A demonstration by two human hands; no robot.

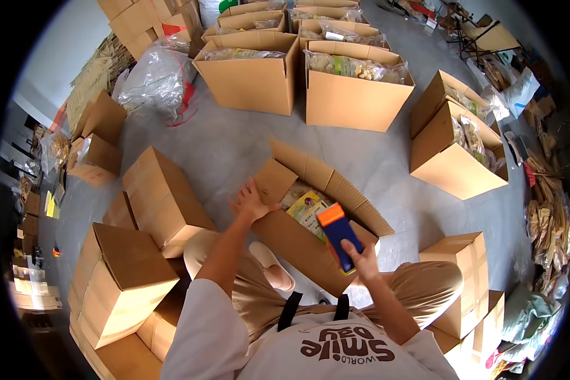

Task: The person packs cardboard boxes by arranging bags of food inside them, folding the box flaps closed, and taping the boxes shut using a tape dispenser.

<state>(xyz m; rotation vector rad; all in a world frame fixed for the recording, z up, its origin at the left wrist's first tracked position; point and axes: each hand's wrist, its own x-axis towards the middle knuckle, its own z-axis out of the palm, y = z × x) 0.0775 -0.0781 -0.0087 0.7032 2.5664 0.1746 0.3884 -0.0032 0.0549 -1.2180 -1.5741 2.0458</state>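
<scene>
In front of my knees stands an open cardboard box (294, 250), turned at an angle, its flaps raised. Inside lies a clear plastic bag with a yellow and green label (308, 209). My left hand (252, 201) rests with spread fingers on the flap at the box's left end, gripping nothing. Held in my right hand (359, 258) is a blue block-shaped tool with an orange end (339, 237), above the near right side of the box. Its exact kind I cannot make out. The tool covers part of the label.
Several open boxes (354, 104) of bagged goods line the far side, with more open boxes (457, 158) at the right. Closed cartons (164, 196) stand close on my left, and another carton (465, 272) by my right knee. A plastic sack (155, 79) lies at the back left.
</scene>
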